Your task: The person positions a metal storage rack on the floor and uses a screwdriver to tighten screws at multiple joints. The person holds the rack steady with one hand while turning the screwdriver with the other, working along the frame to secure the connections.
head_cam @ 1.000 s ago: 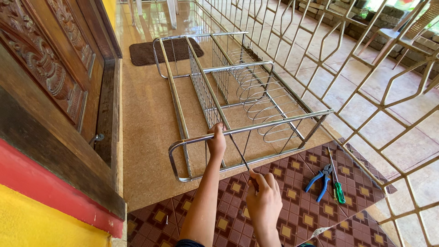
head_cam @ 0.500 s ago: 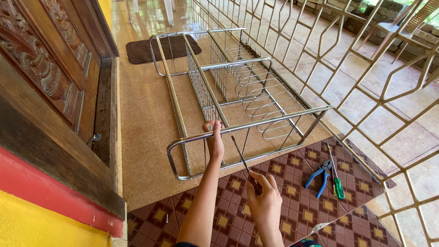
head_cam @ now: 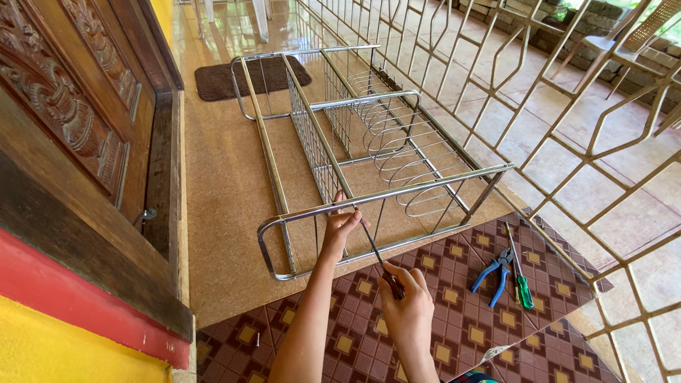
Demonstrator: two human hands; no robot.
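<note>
The left hand (head_cam: 340, 227) is closed around the near top rail of a metal rack (head_cam: 369, 149), which lies on the tan floor (head_cam: 227, 198) with its near end at the far edge of a patterned mat (head_cam: 454, 305). The right hand (head_cam: 408, 305) is closed on the dark handle of a screwdriver (head_cam: 376, 248); the shaft slants up and away so that its tip meets the rail just beside the left fingers. Whether the tip sits in a screw cannot be told.

The rack is a long chrome frame with a wire mesh panel down its middle and curved plate loops on the side toward a window grille (head_cam: 567, 142). On the mat's right part lie blue pliers (head_cam: 496, 273) and a green screwdriver (head_cam: 521, 280), just beside each other, well apart from both hands. A carved door (head_cam: 64, 120) stands along the left. A dark doormat (head_cam: 252, 74) lies beyond the rack's far end.
</note>
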